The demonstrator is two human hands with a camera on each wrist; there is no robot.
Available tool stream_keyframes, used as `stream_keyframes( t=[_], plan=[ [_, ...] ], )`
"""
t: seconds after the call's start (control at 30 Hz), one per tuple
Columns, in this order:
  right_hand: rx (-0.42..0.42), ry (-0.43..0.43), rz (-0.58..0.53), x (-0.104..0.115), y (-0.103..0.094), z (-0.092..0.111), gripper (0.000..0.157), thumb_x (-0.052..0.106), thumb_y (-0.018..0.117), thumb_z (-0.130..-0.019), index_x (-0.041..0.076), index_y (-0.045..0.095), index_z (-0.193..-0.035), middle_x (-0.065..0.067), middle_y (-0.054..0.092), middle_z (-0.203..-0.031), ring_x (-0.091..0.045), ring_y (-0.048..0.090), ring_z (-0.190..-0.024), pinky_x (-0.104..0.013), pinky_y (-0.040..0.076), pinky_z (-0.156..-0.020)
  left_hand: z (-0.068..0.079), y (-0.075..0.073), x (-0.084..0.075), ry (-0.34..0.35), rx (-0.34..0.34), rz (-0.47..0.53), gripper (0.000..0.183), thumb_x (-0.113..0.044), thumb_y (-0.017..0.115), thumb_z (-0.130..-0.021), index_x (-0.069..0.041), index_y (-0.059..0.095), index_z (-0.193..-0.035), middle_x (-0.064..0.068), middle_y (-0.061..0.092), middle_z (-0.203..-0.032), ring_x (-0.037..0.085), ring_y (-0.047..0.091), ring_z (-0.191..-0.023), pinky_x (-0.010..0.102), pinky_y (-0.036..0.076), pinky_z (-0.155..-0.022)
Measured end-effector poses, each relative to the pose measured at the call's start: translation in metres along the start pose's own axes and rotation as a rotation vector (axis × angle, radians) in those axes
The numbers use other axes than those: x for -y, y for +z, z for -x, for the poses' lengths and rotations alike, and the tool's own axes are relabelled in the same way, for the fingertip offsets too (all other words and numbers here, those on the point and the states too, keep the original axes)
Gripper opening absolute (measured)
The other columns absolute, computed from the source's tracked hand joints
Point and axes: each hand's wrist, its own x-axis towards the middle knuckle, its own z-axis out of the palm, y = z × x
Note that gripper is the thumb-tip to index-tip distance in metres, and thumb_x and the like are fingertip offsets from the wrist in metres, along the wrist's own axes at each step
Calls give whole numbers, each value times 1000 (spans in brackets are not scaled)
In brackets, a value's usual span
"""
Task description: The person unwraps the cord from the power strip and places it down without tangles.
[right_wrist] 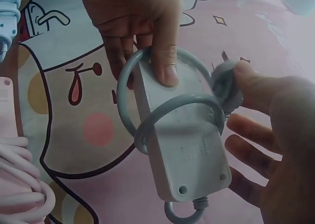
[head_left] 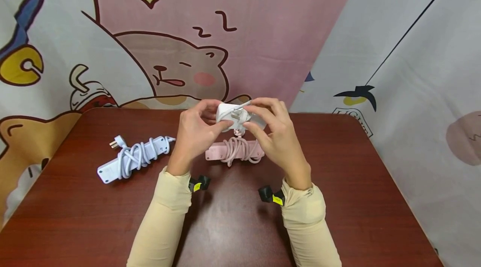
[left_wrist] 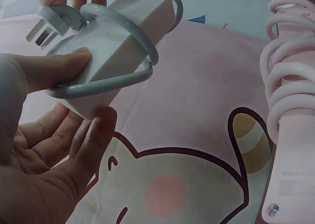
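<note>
Above the table, my left hand [head_left: 196, 128] grips one end of a white power strip [right_wrist: 184, 160], thumb across its face and fingers underneath. A grey-white cord [left_wrist: 110, 86] loops loosely around the strip's body. My right hand [head_left: 279, 135] pinches the plug [left_wrist: 58, 21] at the end of that cord, its metal prongs sticking out. In the right wrist view the right thumb presses on the plug [right_wrist: 227, 88] beside the strip. Below the hands lies a pink power strip [head_left: 215, 152] with its cord wound round it.
A pale blue power strip [head_left: 109, 171], its cord wrapped and its plug upward, lies on the left of the brown table [head_left: 233, 233]. Behind the table hangs a cartoon-printed cloth [head_left: 270, 16]. Small black wrist cameras are strapped at both cuffs.
</note>
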Motion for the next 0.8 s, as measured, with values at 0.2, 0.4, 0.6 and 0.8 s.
stream_keyframes(
  t=[0.2, 0.4, 0.6, 0.8],
  plan=[
    [66, 31, -35, 0, -2, 1, 30, 10, 75, -91, 8, 70, -120, -12, 62, -143, -30, 52, -123, -39, 43, -100, 0, 0, 1, 0, 41, 24, 42, -15, 89, -78, -9, 71, -115, 8, 76, -93, 17, 72, -78, 25, 60, -71],
    [136, 81, -36, -1, -6, 4, 49, 12, 76, -91, 7, 58, -136, -8, 61, -141, -27, 49, -124, -34, 46, -93, 2, 0, 2, 19, 67, 16, 42, -15, 89, -78, -9, 71, -116, 7, 75, -93, 15, 70, -78, 25, 60, -71],
    [220, 121, -24, -4, -11, 4, 62, 16, 77, -90, 8, 53, -146, -11, 55, -146, -31, 44, -130, -45, 39, -108, 3, 0, 2, 9, 91, 46, 42, -13, 89, -78, -11, 72, -115, 7, 75, -92, 16, 71, -78, 29, 61, -72],
    [222, 183, -93, -8, -13, 4, 54, 16, 81, -87, 11, 61, -136, -8, 60, -138, -26, 47, -126, -40, 40, -105, 3, 1, 0, 0, 126, 85, 41, -13, 88, -78, -12, 71, -116, 8, 75, -94, 17, 70, -80, 29, 61, -74]
  ],
)
